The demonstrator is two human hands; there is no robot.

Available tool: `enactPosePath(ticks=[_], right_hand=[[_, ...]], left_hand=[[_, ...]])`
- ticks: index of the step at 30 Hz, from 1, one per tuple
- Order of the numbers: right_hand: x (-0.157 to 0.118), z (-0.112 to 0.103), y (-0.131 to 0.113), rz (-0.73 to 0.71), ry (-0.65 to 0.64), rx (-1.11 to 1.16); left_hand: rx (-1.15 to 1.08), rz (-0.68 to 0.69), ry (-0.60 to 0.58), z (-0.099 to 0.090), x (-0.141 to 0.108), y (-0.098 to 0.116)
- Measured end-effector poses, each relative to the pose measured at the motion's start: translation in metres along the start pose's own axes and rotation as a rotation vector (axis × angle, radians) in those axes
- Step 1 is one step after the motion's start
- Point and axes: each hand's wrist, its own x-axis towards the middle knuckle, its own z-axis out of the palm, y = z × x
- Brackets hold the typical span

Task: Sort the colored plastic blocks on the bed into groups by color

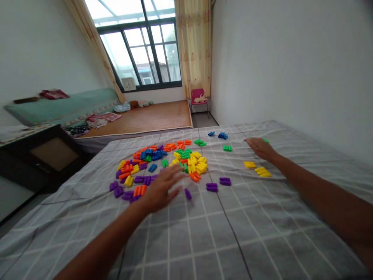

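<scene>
My left hand (163, 187) hovers over the near edge of a heap of plastic toy blocks, its fingers spread and slightly blurred, holding nothing. Purple blocks (142, 179) lie beside it, and a single purple block (188, 193) rests just right of its fingertips. Yellow blocks (198, 163) are heaped beyond it. Farther right, my right hand (258, 148) reaches low over the sheet with fingers stretched to the left. A green block (265, 140) peeks out behind its back; whether they touch, I cannot tell. Two yellow groups (262, 172) lie just nearer than this hand.
Blue blocks (223, 135), a green group (227, 148) and purple pairs (212, 187) sit apart on the grey checked sheet (204, 233). A white wall (291, 66) borders the right. Beyond are a mat-covered bed (157, 116), a pink chair (198, 96) and a dark cabinet (37, 159).
</scene>
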Motion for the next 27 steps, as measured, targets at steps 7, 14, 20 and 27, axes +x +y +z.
enactPosePath(ticks=[7,14,20,27], right_hand=[[-0.058,0.013,-0.032,0.057,0.073,0.107],[-0.086,0.015,0.008,0.214,0.037,0.156],[-0.011,0.012,-0.009,0.034,-0.113,0.072],[0.092,0.049,-0.133,-0.065,-0.505,0.188]], left_hand=[[-0.315,0.539,-0.396,0.031,0.011,0.136],[-0.371,0.568,-0.476,0.018,-0.011,0.137],[-0.309,0.545,-0.327,0.030,0.050,0.104],[0.047,0.282,-0.278,0.039,0.134,0.015]])
